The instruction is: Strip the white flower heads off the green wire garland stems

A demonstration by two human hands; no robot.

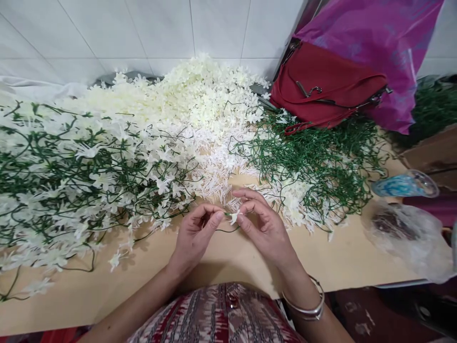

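Observation:
Near the front of the table, my left hand point(196, 233) pinches a thin green plastic stem point(228, 231) between thumb and index finger. Facing it, my right hand point(262, 224) pinches a small white artificial flower point(234, 218) at the stem's tip. Just beyond my fingers lie many loose white stamens point(214, 178). Green stems with white flowers point(143, 176) are heaped to the left. Bare green stems point(307, 157) form a tangled pile on the right, and loose cream blossoms point(207, 90) are mounded at the back.
A red handbag point(324, 88) and a purple plastic bag point(385, 43) stand at the back right. On the right side are a blue-patterned plastic cup point(407, 184), a clear plastic bag point(421, 243) and a cardboard box point(435, 152). A tiled wall point(160, 28) runs behind the table point(342, 267).

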